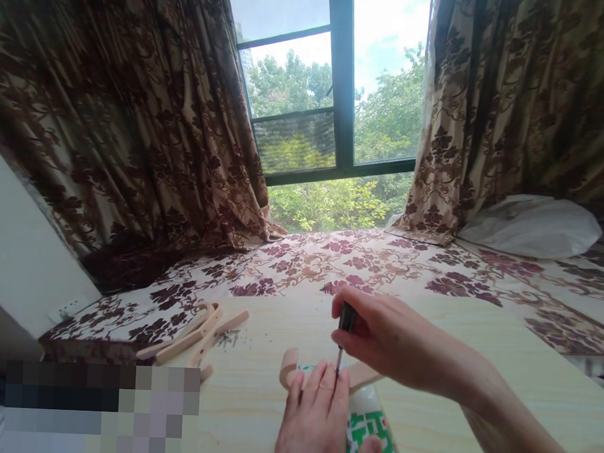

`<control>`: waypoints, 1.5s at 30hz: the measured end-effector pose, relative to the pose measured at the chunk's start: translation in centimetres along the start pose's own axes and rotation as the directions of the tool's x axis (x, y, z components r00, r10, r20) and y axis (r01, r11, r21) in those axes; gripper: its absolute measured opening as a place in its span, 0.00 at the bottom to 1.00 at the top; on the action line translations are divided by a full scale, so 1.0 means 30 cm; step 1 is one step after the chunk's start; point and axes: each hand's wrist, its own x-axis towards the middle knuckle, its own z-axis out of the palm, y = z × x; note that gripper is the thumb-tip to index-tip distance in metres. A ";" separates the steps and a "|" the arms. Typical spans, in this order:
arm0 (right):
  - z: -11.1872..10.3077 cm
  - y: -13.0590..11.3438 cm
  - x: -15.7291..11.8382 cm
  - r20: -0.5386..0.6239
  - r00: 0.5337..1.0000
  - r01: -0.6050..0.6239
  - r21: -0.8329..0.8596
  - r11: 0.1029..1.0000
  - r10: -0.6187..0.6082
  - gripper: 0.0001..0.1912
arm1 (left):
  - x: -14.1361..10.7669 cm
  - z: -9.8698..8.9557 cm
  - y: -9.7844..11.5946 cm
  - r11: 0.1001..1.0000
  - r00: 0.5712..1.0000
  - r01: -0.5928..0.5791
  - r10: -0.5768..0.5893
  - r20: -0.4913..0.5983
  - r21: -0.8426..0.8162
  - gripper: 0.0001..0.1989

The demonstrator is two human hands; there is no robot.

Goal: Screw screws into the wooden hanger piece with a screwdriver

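Note:
My right hand [372, 330] is closed around the dark handle of a screwdriver [347, 318]. The screwdriver stands nearly upright, its thin shaft reaching down to the fingers of my left hand [317, 407]. That left hand lies with fingers stretched out across a pale wooden piece [363, 376], which has a curled end [288, 366] showing to the left. The screwdriver's tip is hidden at the fingertips, so I cannot tell what it touches. Under the wooden piece and my left hand lies a white plastic packet [371, 423] with green print.
Several curved wooden pieces [193, 338] lie on the left of the pale wooden board [456, 367], beside a small heap of screws [231, 338]. Behind the board is a flowered cloth [350, 262]. Patterned curtains [151, 113] flank the window [344, 88]; a white bag [532, 226] lies at right.

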 end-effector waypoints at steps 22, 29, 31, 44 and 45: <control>0.028 0.019 0.024 -0.050 0.996 0.068 -0.015 0.998 -0.069 0.11 | 0.052 -0.125 0.085 0.952 0.988 -0.033 0.077 -0.137 0.303 0.29; 0.032 0.019 0.031 -0.063 0.996 0.063 0.023 0.998 -0.061 0.08 | 0.052 -0.128 0.086 0.959 0.992 -0.024 0.058 -0.116 0.282 0.29; 0.031 0.016 0.029 -0.048 0.995 0.092 0.061 0.994 -0.089 0.07 | 0.054 -0.135 0.091 0.961 0.992 -0.019 0.053 -0.114 0.274 0.29; 0.043 0.019 0.036 -0.073 0.994 0.092 0.101 0.991 -0.085 0.11 | 0.050 -0.142 0.099 0.969 0.993 -0.005 0.035 -0.117 0.245 0.29; 0.044 0.020 0.036 -0.069 0.994 0.095 0.110 0.989 -0.087 0.13 | 0.050 -0.142 0.098 0.971 0.993 -0.003 0.031 -0.113 0.241 0.29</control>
